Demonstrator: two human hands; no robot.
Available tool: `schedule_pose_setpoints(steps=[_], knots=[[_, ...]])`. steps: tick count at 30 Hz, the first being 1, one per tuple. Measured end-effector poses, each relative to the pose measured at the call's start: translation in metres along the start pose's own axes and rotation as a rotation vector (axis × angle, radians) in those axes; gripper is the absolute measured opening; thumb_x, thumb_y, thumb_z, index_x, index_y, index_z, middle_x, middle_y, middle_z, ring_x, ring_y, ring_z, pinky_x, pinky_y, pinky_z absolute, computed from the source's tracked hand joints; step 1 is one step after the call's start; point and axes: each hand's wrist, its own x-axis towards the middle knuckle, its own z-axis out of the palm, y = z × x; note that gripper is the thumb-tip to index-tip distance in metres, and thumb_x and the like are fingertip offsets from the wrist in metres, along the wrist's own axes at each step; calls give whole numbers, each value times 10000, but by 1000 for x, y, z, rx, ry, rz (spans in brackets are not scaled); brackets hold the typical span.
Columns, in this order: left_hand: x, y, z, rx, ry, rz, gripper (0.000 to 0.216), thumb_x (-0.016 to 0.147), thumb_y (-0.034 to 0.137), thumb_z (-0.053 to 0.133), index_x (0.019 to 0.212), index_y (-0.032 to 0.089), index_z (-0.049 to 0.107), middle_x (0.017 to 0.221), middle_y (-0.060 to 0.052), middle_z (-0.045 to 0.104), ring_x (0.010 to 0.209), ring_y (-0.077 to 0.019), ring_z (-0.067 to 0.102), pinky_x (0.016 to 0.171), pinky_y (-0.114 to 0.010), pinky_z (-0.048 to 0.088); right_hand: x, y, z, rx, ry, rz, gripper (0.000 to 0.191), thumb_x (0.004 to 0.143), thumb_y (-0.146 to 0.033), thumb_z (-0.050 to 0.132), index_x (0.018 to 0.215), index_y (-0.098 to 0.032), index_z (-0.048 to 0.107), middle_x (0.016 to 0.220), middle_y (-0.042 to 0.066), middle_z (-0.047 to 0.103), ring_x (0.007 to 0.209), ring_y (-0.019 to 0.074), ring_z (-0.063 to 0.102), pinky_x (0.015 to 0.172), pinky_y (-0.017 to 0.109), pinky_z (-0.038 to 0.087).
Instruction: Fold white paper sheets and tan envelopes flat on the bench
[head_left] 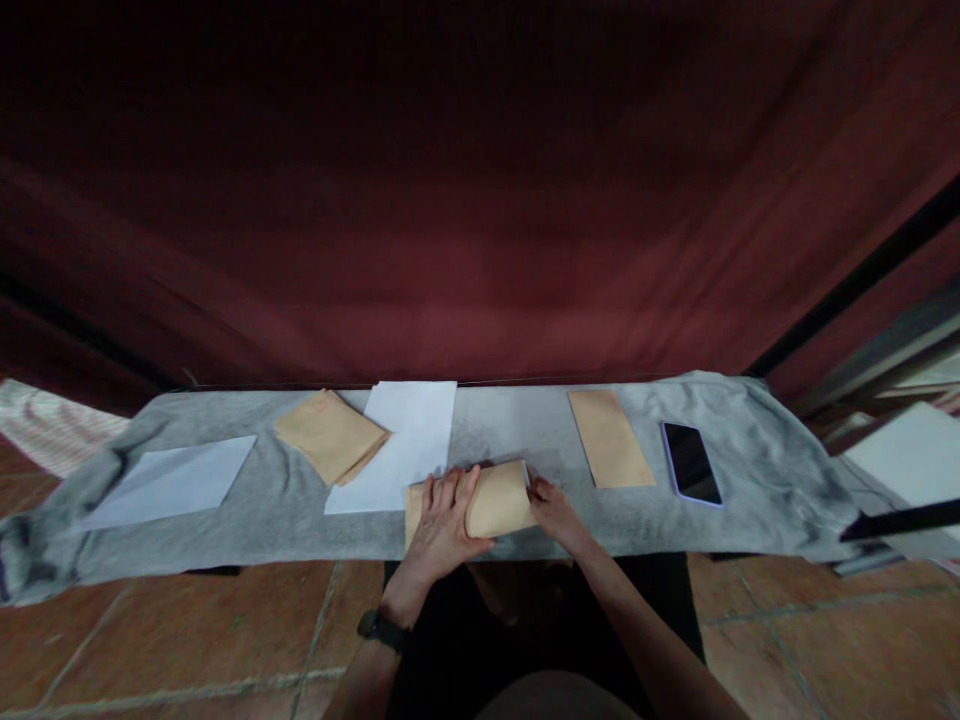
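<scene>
Near the front edge of the cloth-covered surface lies a brown paper envelope, its right end raised a little. My left hand rests flat on its left part, fingers apart, pressing it down. At the right end, my right hand is closed on the envelope's edge; the fingertips are partly hidden. A narrow white edge, perhaps paper, shows at that end beside my right fingers. Behind my left hand are white sheets, and a small pile of brown envelopes overlaps their left side.
A single brown envelope lies to the right, beside a phone with a dark screen. Another white sheet lies at the far left. The grey cloth covers the surface, and a dark red curtain hangs behind it.
</scene>
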Motion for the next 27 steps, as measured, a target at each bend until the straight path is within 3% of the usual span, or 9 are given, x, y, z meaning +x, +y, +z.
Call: schedule_pose_setpoints(steps=[7,13,17,23,27], knots=[[0,0,-2,-22,-46,5,1262,633,538,835,1601,258,74,1500,-167,417,1419,-372,376,1198,-620,169,3,1,-3,-29,-81,23,228,816,-142,509,744,-179,722,886,64,727,830,180,650,695,250,468],[2,0,-4,-15,-60,7,1198,670,544,793,1598,263,88,1492,-163,426,1419,-373,375,1194,-630,155,2,-2,-2,-50,-98,39,205,764,-83,537,696,-177,706,791,36,722,792,171,646,655,234,435],[2,2,-6,-11,-51,12,1179,681,535,781,1597,254,94,1476,-163,444,1399,-371,400,1187,-621,176,-2,-3,-2,-57,-31,55,193,796,-129,537,677,-187,677,739,26,696,732,162,627,626,239,421],[1,1,-6,21,-41,38,1182,673,521,795,1594,242,108,1472,-180,447,1398,-375,398,1182,-624,183,-9,-3,-2,-43,163,51,91,752,-163,571,799,-215,629,868,34,675,848,188,630,806,304,476],[3,1,-7,30,-31,43,1192,670,520,805,1596,235,110,1464,-177,452,1386,-368,408,1190,-618,177,-12,-3,1,91,236,87,285,749,-221,582,1033,-216,603,877,13,682,807,191,656,739,306,507]])
